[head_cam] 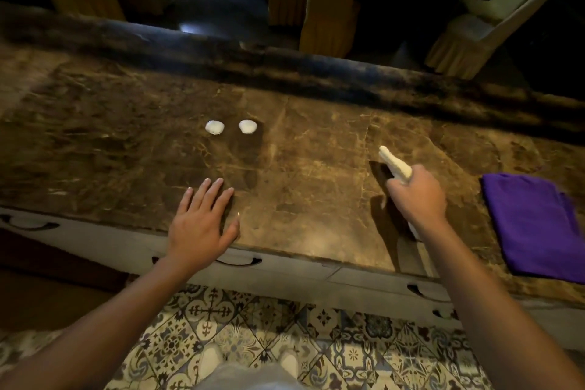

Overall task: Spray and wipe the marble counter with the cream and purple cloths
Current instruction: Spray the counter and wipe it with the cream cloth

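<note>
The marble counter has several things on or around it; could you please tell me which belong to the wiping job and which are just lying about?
Belonging to the job:
- marble counter
- cream cloth, gripped in the right hand
- purple cloth, folded at the right
- left hand, flat on the counter

Just lying about:
- two white blobs
- covered chairs beyond the counter

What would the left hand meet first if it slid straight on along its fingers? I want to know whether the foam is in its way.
Probably the left of the two white foam blobs. The left hand lies flat on the marble counter, fingers pointing toward it, bare marble between. Depth is hard to judge.
</note>
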### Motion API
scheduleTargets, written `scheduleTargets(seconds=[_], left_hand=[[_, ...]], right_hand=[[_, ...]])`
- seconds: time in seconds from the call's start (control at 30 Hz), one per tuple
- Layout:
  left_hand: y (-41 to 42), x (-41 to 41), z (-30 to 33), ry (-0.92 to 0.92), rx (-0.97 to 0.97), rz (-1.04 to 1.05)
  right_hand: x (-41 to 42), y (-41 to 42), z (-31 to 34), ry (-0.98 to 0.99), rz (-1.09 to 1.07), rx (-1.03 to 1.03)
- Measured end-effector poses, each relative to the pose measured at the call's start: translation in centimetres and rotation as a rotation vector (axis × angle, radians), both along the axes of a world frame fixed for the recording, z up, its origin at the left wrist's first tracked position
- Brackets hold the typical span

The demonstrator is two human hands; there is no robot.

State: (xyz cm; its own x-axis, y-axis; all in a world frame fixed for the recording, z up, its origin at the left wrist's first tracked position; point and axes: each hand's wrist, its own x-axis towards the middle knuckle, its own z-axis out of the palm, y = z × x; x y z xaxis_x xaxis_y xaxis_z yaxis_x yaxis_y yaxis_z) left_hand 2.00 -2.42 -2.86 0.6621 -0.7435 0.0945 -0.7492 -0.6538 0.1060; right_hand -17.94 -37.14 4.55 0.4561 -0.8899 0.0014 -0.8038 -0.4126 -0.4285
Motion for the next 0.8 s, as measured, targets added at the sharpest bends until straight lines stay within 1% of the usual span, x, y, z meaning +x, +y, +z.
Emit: scheduleTargets(seconds=[0.07,0.1,0.23,0.4,0.53,0.57,0.63,0.73,0.77,0.8], left_hand=[[0.0,0.0,0.1,0.023,-0.006,0.016],[0.0,0.0,0.1,0.032,-0.015,0.018],[-0.1,0.0,0.4,0.062,-0.068,0.031],[0.1,0.6,0.5,0.09,-0.066,-0.007],[1.2,4.6,2.1,0.14,-0.173,-0.089],[1.6,6.3,2.5,0.131,-0.189,-0.08],[2.5,10.3,2.8,0.062,-0.16,-0.034],[3.8,17.0,2.8,0.019,-0.086,0.092],[4.3,19.1,2.7,0.027,-0.06,0.131],[4.8,21.0,2.5,0.043,-0.028,0.164]], right_hand=[[1.5,1.7,0.8,-0.104,0.064,0.093],[2.2,2.4,1.0,-0.142,0.117,0.097],[5.1,5.0,2.2,-0.183,0.321,0.012],[8.6,7.3,2.9,-0.293,0.376,0.102],[10.7,8.1,3.2,-0.331,0.409,0.136],[11.3,8.2,3.7,-0.324,0.393,0.115],[12.7,8.0,4.9,-0.303,0.314,0.029],[15.6,6.8,6.6,-0.224,0.223,-0.264],[16.8,6.5,6.8,-0.194,0.207,-0.336],[18.2,6.2,6.6,-0.164,0.186,-0.361]])
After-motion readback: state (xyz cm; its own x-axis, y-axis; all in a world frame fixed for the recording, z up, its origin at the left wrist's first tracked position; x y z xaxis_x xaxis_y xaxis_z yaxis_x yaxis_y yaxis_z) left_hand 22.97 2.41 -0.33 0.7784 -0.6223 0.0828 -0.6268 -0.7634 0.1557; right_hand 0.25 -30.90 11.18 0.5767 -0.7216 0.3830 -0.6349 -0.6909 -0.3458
